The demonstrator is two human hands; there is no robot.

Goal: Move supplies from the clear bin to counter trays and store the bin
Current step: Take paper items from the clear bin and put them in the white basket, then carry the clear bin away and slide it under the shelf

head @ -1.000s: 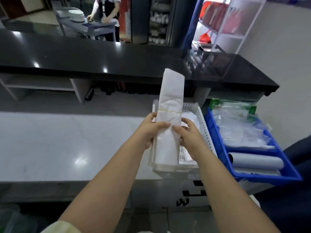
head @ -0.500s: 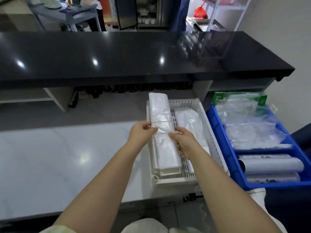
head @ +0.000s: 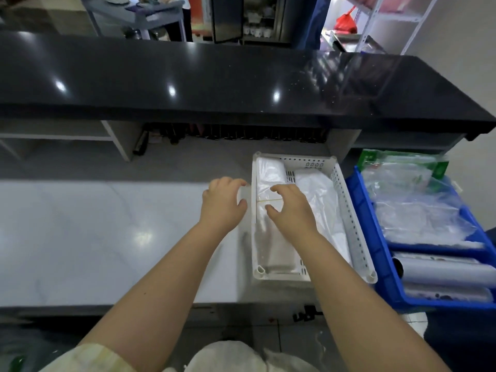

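- Your banded bundle of plastic bags (head: 269, 210) is lying flat along the left side of the white perforated tray (head: 351, 224) on the pale worktop (head: 94, 237), right beside a second white bag pack (head: 319, 200) in the same tray.
- Your right hand (head: 291, 208) hovers over the bundle near its yellow rubber band (head: 269, 200), fingers curled and spread, grip released, nothing in it.
- Your left hand (head: 224, 204) sits just outside the tray's left wall, fingers loosely bent. It looks empty too, maybe touching the rim, hard to say.
- So I'd call this the tail end of one drop-off: bundle placed, hands letting go.
- The blue bin (head: 375, 251) next door already has loose clear bags (head: 418, 210) and paper rolls (head: 440, 272).
- The clear bin isn't in view, so next you'd probably need to turn to it for more supplies. Can't tell how much is left in there.
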